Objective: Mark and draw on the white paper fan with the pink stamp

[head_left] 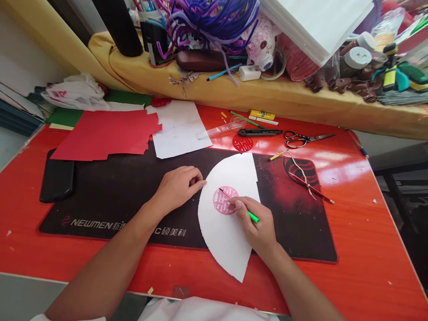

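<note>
A white fan-shaped sheet of paper (217, 240) lies on the dark desk mat, with a pink round lattice pattern (220, 203) on it. At its left edge is my left hand (180, 187), fingers curled, thumb and index finger closed at the paper's rim. My right hand (257, 223) grips a slim pen-like tool (253, 216) with a green end. Its thin dark tip points up and left over the pattern; whether it touches the paper I cannot tell. Just above the sheet lies a red round lattice cutout (243, 143).
Behind the sheet are a utility knife (261, 132), scissors (307, 139) and a clear ruler (220, 129). Red paper (103, 136), a white sheet (179, 129) and a black phone-like object (57, 176) lie left. A red pencil (317, 189) rests right. A cluttered yellow-covered ledge (200, 91) runs behind.
</note>
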`<act>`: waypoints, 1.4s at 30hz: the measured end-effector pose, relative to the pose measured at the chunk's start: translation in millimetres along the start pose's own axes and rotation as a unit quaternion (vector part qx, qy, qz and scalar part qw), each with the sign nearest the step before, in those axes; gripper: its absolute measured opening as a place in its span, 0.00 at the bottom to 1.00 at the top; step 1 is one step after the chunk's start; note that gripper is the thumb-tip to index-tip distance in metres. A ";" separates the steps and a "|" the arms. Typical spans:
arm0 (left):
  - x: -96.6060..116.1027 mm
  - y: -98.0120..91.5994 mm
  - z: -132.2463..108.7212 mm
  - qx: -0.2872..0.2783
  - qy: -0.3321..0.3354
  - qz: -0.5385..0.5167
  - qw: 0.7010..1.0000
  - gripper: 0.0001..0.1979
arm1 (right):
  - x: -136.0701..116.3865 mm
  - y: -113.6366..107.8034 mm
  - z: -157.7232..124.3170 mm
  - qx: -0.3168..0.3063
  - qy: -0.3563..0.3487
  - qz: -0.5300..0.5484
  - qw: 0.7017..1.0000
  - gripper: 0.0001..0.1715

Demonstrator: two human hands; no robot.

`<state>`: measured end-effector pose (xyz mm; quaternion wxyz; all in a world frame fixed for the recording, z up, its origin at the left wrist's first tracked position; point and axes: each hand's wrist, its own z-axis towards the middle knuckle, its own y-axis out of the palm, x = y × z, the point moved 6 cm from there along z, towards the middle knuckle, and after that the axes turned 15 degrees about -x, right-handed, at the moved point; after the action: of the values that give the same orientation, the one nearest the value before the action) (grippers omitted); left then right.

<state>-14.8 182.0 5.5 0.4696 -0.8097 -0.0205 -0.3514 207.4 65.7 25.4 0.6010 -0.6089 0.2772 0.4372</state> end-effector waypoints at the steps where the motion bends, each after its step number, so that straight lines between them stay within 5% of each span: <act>1: 0.0 0.0 0.0 0.000 0.000 0.000 1.000 0.12 | -0.2 0.1 0.1 -0.002 -0.002 -0.002 1.000 0.17; 42: 4.8 -3.2 -0.8 -0.006 0.003 0.003 1.000 0.11 | -2.1 3.1 0.1 -0.047 -0.024 0.015 0.998 0.16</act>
<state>-12.7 181.7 11.0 0.4661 -0.8116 -0.0146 -0.3520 203.8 65.0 25.7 0.5716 -0.6217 0.2508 0.4731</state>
